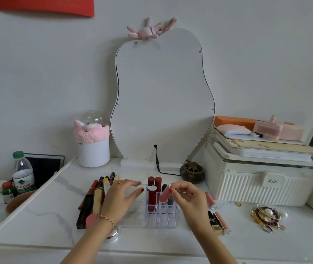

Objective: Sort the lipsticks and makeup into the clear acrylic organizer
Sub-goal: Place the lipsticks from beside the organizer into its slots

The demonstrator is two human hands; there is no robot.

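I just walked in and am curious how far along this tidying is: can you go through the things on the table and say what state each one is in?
Clear acrylic organizer: upright, partly filled.
Two dark red lipsticks: standing in the organizer's back slots.
Pink lipstick: tilted, held above a slot.
Right hand: pinches the pink lipstick.
Left hand: fingers spread, resting on the organizer's left part.
Loose lipsticks: lying unsorted at left.
Water bottle: upright, capped.

Your clear organizer (161, 216) holds two upright dark-red lipsticks (152, 193); a tilted pink tube (166, 194) hangs over its slots
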